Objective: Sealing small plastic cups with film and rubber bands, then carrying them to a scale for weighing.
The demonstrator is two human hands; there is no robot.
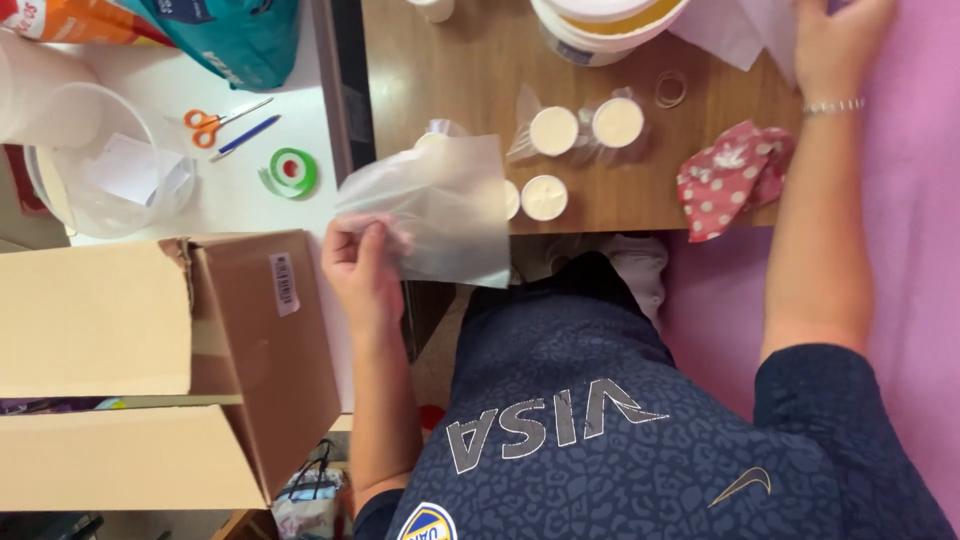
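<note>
The clear plastic bag (440,210) hangs over the near edge of the wooden table (470,70), pinched at its lower left corner by my left hand (362,262), whose thumb and fingers are closed together on the film. The bag looks empty and flat, its mouth not visibly opened. Just behind it on the table sit small round white-topped tubs (545,197), one partly hidden by the bag; two more, further back, already lie inside a second clear bag (585,128). So I judge the step in hand is readying a fresh bag for the loose tubs.

My right hand (838,40) is far off at the table's back right corner, resting flat on white paper sheets (735,30); its fingers run out of view, so I cannot tell whether they grip anything.

I judge the next move needs the right hand back at the bag to part its mouth, since one hand alone cannot spread thin film.

Further out: a rubber band (671,88), a red spotted cloth (732,175) at the right edge, a large white tub (600,25) at the back, and on the white surface to the left, orange scissors (212,122), green tape (292,172) and an open cardboard box (170,370).
</note>
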